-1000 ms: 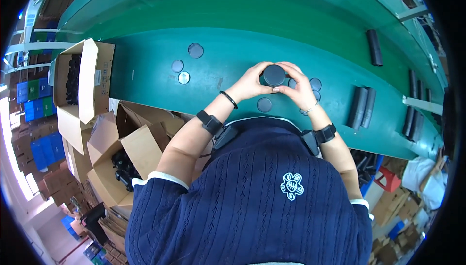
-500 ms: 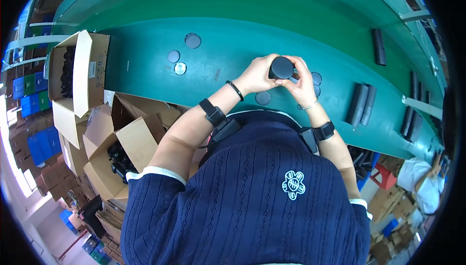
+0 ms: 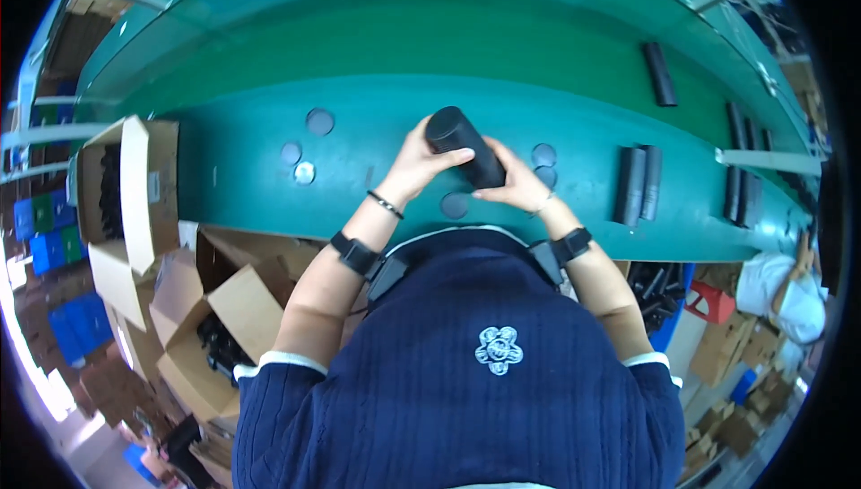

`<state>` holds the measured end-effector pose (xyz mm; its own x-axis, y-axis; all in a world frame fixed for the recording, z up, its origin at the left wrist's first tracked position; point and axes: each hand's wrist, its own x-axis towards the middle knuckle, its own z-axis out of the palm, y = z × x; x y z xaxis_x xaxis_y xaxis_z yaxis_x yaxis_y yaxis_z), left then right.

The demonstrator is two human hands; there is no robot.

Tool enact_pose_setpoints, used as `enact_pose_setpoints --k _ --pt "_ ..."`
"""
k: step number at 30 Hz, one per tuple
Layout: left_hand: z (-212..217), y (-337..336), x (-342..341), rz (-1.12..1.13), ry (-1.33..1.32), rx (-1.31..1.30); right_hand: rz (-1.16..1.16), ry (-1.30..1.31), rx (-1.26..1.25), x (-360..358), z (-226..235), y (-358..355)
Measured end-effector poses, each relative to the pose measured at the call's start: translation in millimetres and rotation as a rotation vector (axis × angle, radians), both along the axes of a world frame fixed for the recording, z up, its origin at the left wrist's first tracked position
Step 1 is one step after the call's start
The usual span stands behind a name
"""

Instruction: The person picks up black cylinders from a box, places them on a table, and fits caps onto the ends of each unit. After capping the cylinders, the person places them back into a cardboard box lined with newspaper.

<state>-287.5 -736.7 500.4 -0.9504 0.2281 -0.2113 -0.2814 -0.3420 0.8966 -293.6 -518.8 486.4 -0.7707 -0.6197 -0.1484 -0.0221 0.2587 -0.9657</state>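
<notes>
A black cylinder (image 3: 468,150) with a round cap on its upper end is held tilted above the green work surface (image 3: 260,198). My left hand (image 3: 421,162) wraps round its capped end, thumb along the side. The fingers of my right hand (image 3: 516,180) grip the lower end. Close by on the surface lie a dark disc (image 3: 455,205), just below my hands, and two more discs to the right, one (image 3: 543,155) behind the other (image 3: 545,175). Farther left are two dark discs (image 3: 320,121) and a shiny silvery one (image 3: 305,173).
Two black cylinders (image 3: 630,186) lie side by side at the right; another (image 3: 660,74) rests on the conveyor belt (image 3: 430,32). Cardboard boxes (image 3: 242,310) with black parts stand at the left. Below the right edge is a blue bin (image 3: 682,305) of black pieces; beyond it, another person (image 3: 780,296).
The cylinder has gone from end-on to tilted, its side now showing. My right hand has slid to its lower end. The whole view has shifted.
</notes>
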Motion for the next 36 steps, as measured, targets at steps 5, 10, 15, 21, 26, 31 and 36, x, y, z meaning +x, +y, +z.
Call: enact_pose_setpoints --k 5,10,15,21,26,31,36 --pt "24 16 -8 0.173 -0.246 -0.115 -0.448 -0.064 0.042 -54 -10 44" --pt "-16 -25 14 0.108 -0.396 -0.136 -0.958 0.156 0.617 -166 -46 157" --pt "-18 -28 9 0.110 -0.438 -0.204 -0.846 0.199 0.882 -191 -79 229" --pt "-32 -40 9 0.193 -0.467 -0.183 -0.774 0.239 1.318 -76 -8 227" --pt "-36 1 -12 -0.056 -0.471 -0.147 -0.774 0.066 1.458 3 -11 211" --pt "-2 55 -28 -0.346 -0.062 -0.171 -0.579 0.433 0.416 9 37 96" --pt "26 43 -18 -0.303 0.246 -0.298 -0.293 0.107 -0.183 7 39 40"
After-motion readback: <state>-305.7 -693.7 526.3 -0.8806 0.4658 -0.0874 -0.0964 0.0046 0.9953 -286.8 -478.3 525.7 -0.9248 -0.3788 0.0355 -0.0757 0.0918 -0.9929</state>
